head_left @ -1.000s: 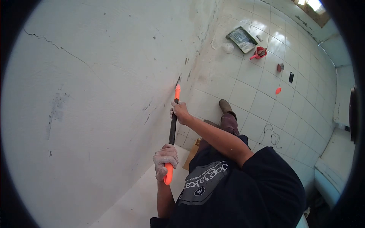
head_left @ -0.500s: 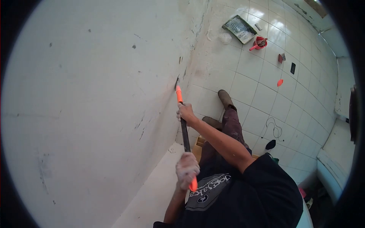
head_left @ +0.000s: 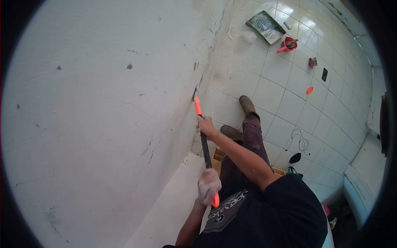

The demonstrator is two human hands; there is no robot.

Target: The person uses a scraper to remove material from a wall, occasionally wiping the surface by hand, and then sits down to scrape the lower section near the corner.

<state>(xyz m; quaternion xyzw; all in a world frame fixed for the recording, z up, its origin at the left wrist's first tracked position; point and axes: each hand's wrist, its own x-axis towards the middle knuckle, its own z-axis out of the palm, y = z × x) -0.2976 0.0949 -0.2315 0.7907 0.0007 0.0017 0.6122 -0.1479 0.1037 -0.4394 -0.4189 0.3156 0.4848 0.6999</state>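
A long tool with a black shaft [head_left: 206, 151] and orange ends slants beside the pale wall [head_left: 91, 136]. Its thin dark blade [head_left: 194, 94] meets the wall near the corner with the floor, by some chipped marks. My right hand [head_left: 205, 126] is wrapped round the shaft just below the upper orange part. Lower down, my left hand [head_left: 209, 187], coated in whitish dust, grips the tool near its orange butt end [head_left: 215, 201].
On the tiled floor [head_left: 273, 95] lie a paint tray [head_left: 266, 27], a red pot [head_left: 288, 44], a brush-like item [head_left: 312, 63], a dark flat object [head_left: 324, 75], an orange piece [head_left: 309, 90] and a cable [head_left: 304, 142]. My boots [head_left: 248, 105] stand near the wall.
The tool and both hands have shifted slightly right and the blade a little down in the view. The view has also shifted a little. Both hands keep their hold.
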